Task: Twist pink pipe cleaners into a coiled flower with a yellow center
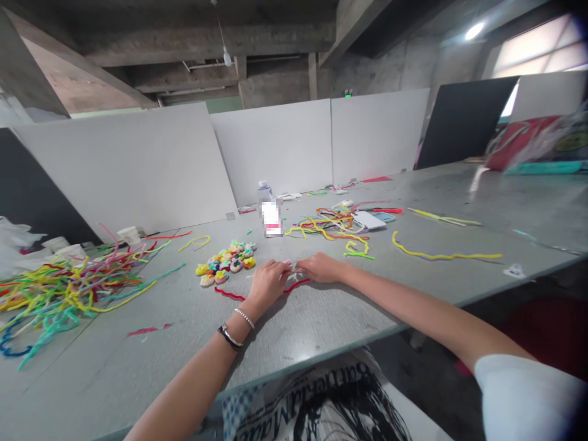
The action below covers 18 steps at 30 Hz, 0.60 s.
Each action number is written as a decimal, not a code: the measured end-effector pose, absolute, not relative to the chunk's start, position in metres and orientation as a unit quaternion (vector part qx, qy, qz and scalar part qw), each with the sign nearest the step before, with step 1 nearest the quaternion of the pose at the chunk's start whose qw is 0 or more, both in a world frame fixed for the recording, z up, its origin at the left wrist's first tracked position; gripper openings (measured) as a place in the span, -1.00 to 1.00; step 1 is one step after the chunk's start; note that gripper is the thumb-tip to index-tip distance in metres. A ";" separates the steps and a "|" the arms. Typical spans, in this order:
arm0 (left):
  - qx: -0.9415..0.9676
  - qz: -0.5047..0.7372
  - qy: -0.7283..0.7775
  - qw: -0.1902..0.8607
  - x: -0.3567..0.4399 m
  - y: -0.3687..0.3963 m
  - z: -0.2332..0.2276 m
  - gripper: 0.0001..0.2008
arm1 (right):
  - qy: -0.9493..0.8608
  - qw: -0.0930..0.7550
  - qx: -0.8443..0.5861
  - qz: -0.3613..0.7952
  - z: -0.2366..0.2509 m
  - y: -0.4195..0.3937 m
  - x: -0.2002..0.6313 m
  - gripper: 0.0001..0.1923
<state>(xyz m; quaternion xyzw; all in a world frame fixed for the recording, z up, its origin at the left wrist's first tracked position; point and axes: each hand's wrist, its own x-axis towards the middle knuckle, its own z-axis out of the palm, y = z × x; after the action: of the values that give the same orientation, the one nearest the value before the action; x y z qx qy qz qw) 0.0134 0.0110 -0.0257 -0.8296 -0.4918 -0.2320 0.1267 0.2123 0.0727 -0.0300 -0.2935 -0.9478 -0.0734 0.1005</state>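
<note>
1. Hands number two: left hand [269,282] and right hand [319,267], both low over the table [340,312], fingertips close together.
2. One small pale-pink piece [288,262] sits at the left fingertips, between the hands. The left hand's fingers curl in and pinch it. The right hand's fingers are bent towards the same spot; whether they grip anything, one cannot tell. The piece is too small to show its long axis or which way it points.
3. One red strand [229,294] shows in two stretches, either side of the left hand, which hides the middle; whether they join cannot be told. Its long axis runs left to right, the right end rising away from the person, just under the right hand.
4. Flower-shaped pieces [227,263] cluster just left of and beyond the left hand: more than ten, too crowded to count exactly.
5. One wavy yellow strand [445,255] lies right of the right hand, lengthwise left to right.
6. Two heaps of coloured strands: a larger heap [68,275] well left of the left hand, a smaller heap [328,223] beyond the right hand.
7. Two bracelets [232,337] circle the left wrist.
</note>
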 end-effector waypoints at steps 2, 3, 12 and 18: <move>-0.830 -0.223 -0.496 0.128 0.013 0.012 -0.027 -0.73 | -0.947 0.111 -0.294 -0.070 -0.030 0.072 0.212 -0.64; -0.831 -0.218 -0.497 0.127 0.013 0.013 -0.027 -0.71 | -0.946 0.119 -0.294 -0.069 -0.030 0.072 0.212 -0.63; -0.829 -0.188 -0.521 0.079 0.014 0.007 -0.026 -0.59 | -0.944 0.154 -0.277 -0.089 -0.032 0.075 0.212 -0.64; -0.815 -0.173 -0.547 0.083 0.017 0.005 -0.026 -0.61 | -0.942 0.168 -0.266 -0.115 -0.036 0.077 0.212 -0.65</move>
<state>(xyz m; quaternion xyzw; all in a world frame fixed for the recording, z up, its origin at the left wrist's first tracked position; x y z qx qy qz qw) 0.0166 0.0050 -0.0261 -0.8145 -0.5474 -0.1732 0.0832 0.2122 0.0774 -0.0364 -0.2660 -0.9422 -0.1146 0.1682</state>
